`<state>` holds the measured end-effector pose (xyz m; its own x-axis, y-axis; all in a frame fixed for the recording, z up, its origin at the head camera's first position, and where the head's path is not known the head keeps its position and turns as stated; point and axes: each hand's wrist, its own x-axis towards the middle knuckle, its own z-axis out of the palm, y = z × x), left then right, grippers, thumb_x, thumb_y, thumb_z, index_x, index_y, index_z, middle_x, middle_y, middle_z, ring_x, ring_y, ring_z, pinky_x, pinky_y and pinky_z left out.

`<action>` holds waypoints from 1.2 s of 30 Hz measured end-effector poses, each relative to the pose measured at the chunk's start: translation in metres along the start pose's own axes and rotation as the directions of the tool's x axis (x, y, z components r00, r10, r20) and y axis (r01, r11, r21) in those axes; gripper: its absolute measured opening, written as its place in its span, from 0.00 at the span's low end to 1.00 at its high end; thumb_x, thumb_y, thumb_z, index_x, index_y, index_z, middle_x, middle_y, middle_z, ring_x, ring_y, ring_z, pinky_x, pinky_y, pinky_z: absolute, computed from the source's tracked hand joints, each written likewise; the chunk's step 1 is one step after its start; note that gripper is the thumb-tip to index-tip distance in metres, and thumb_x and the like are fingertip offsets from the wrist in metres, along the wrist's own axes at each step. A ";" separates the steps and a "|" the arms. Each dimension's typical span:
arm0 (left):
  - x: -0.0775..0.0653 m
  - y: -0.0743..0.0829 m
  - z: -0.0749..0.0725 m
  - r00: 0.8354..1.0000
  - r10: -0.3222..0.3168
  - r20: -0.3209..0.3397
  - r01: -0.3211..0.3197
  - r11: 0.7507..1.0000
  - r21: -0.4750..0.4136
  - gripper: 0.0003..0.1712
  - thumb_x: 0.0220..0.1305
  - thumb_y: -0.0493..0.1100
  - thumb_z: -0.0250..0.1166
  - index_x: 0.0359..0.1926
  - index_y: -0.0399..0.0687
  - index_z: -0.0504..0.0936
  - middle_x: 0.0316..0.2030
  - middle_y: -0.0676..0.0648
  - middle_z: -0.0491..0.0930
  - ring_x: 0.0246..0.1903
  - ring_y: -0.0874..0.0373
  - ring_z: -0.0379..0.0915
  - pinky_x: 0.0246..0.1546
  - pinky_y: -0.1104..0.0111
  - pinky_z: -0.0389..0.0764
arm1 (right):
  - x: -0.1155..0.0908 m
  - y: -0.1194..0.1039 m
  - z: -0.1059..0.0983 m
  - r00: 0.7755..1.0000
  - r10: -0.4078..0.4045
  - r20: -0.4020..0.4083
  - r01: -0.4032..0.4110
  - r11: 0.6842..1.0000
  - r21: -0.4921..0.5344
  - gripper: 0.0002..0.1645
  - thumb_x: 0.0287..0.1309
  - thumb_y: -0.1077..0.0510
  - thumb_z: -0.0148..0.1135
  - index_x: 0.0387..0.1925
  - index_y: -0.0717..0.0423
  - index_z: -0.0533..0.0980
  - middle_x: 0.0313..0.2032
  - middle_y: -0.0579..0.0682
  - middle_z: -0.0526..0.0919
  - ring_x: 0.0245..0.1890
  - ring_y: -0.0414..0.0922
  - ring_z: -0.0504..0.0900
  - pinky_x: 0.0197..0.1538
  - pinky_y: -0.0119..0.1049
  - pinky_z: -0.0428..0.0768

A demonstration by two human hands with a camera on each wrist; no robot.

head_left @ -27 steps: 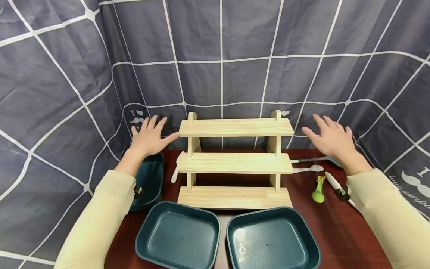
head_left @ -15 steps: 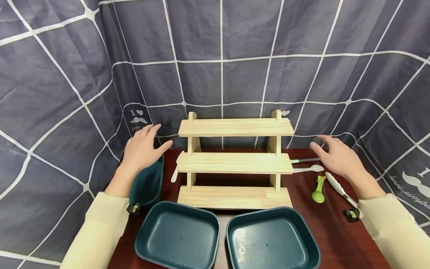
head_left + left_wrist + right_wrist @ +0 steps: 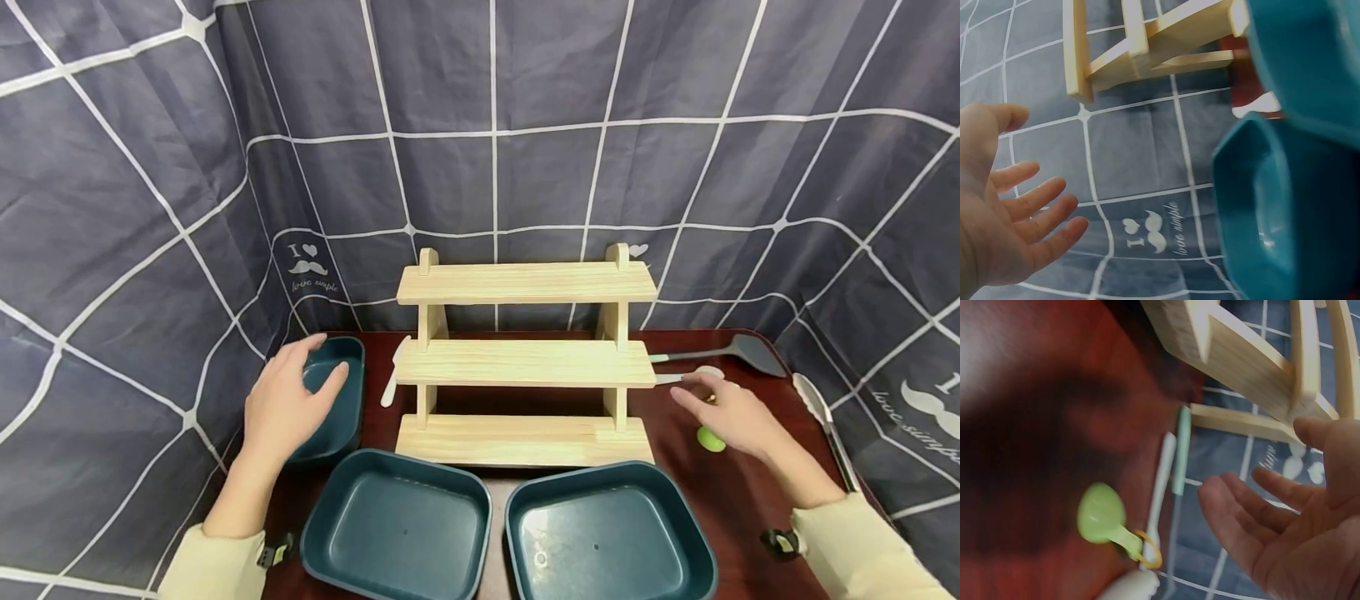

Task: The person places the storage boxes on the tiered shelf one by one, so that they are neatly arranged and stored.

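My left hand point(image 3: 288, 404) hovers with spread fingers over the left dark-teal bin point(image 3: 348, 408); the left wrist view shows its bare palm and fingers point(image 3: 1047, 212). Over the right side of the table, my right hand point(image 3: 738, 421) is bent slightly, holding nothing. Beneath it lies a lime-green measuring spoon point(image 3: 1100, 515) with a yellow ring, partly covered in the head view. Beside that are a white spoon point(image 3: 1161, 487) and a grey spatula point(image 3: 757, 354) with a mint handle end. A white utensil tip point(image 3: 1129, 589) shows at the bottom of the right wrist view.
A three-tier wooden rack point(image 3: 525, 362) stands centrally, with two teal bins point(image 3: 397, 575), point(image 3: 611, 583) before it. A white utensil point(image 3: 393, 375) lies left of the rack. Far right lies a long pale-headed utensil point(image 3: 813, 396). Grey checked cloth point(image 3: 547, 183) encloses the table.
Both hands have come down and back from beside the rack's top tier. The left has moved left, over the bin; the right sits lower, above the green measuring spoon.
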<state>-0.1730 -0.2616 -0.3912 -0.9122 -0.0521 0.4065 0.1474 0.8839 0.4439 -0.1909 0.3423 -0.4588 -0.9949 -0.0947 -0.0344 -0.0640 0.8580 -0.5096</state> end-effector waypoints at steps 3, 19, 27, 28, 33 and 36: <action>-0.017 -0.007 0.003 1.000 -0.010 -0.022 0.009 1.000 -0.022 0.32 0.72 0.58 0.65 0.69 0.46 0.76 0.62 0.38 0.78 0.58 0.40 0.75 0.50 0.37 0.76 | -0.005 0.001 0.015 0.996 0.014 0.086 -0.027 0.988 0.154 0.39 0.75 0.37 0.57 0.68 0.67 0.70 0.52 0.66 0.83 0.46 0.56 0.85 0.46 0.53 0.85; -0.081 -0.039 0.015 0.948 -0.319 0.012 0.312 0.919 -0.239 0.26 0.72 0.54 0.67 0.65 0.50 0.78 0.57 0.46 0.82 0.51 0.54 0.79 0.40 0.83 0.71 | -0.007 0.012 0.054 0.890 -0.042 0.454 -0.304 0.688 0.659 0.42 0.77 0.52 0.57 0.77 0.72 0.52 0.60 0.63 0.79 0.53 0.53 0.85 0.54 0.50 0.84; -0.096 -0.049 0.017 0.855 -0.503 0.124 0.488 0.701 -0.520 0.23 0.76 0.47 0.64 0.66 0.43 0.76 0.52 0.52 0.81 0.44 0.70 0.77 0.39 0.77 0.81 | -0.007 0.017 0.061 0.886 -0.059 0.460 -0.309 0.663 0.682 0.45 0.73 0.58 0.62 0.76 0.76 0.49 0.55 0.58 0.80 0.52 0.47 0.82 0.54 0.47 0.84; -0.098 -0.050 0.018 0.837 -0.525 0.152 0.511 0.653 -0.560 0.24 0.76 0.47 0.63 0.66 0.42 0.75 0.50 0.55 0.81 0.44 0.69 0.78 0.38 0.75 0.82 | -0.007 0.017 0.061 0.887 -0.052 0.459 -0.313 0.664 0.679 0.46 0.72 0.58 0.63 0.76 0.76 0.49 0.55 0.59 0.80 0.52 0.47 0.82 0.54 0.47 0.84; -0.107 -0.057 0.020 0.744 -0.602 0.290 0.601 0.413 -0.684 0.25 0.77 0.47 0.61 0.67 0.40 0.70 0.44 0.61 0.81 0.44 0.66 0.80 0.38 0.71 0.85 | -0.005 0.017 0.064 0.885 -0.027 0.465 -0.332 0.663 0.670 0.48 0.71 0.57 0.66 0.76 0.75 0.50 0.59 0.64 0.77 0.53 0.49 0.82 0.54 0.48 0.85; -0.111 -0.060 0.021 0.707 -0.609 0.359 0.628 0.306 -0.715 0.24 0.78 0.48 0.60 0.66 0.43 0.69 0.44 0.60 0.81 0.44 0.65 0.81 0.39 0.69 0.86 | -0.005 0.017 0.066 0.883 -0.038 0.468 -0.330 0.659 0.676 0.48 0.71 0.57 0.65 0.76 0.76 0.50 0.60 0.65 0.76 0.53 0.50 0.82 0.54 0.48 0.85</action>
<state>-0.0890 -0.2991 -0.4802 -0.8720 -0.4082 -0.2701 -0.2540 -0.0943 0.9626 -0.1821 0.3246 -0.5239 -0.8399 -0.3518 -0.4132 0.3386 0.2554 -0.9056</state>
